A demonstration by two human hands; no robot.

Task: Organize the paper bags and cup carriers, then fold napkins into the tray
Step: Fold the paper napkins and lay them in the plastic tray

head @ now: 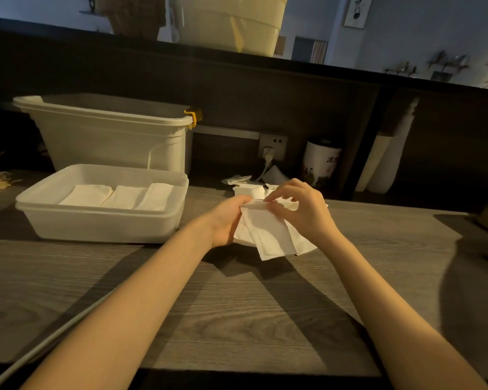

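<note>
Napkin (268, 232), white and partly folded, held up just above the wooden counter (237, 311), lower corner hanging free. Pinched along the top edge by the right hand (299, 211), fingertips curled onto the fold; gripped at the left side by the left hand (227, 220), thumb over the paper, fingers closed behind it. Just beyond the hands, a small stack of white napkins (247, 190) resting on the counter. Off to the left, a translucent tray (102, 223), three folded napkins (119, 196) lying side by side inside. Behind the tray, a tall pale bin (110, 136) with a yellow latch. Farther back, a wall socket (273, 146) with a white plug, beside a printed cylindrical canister (320, 161).
</note>
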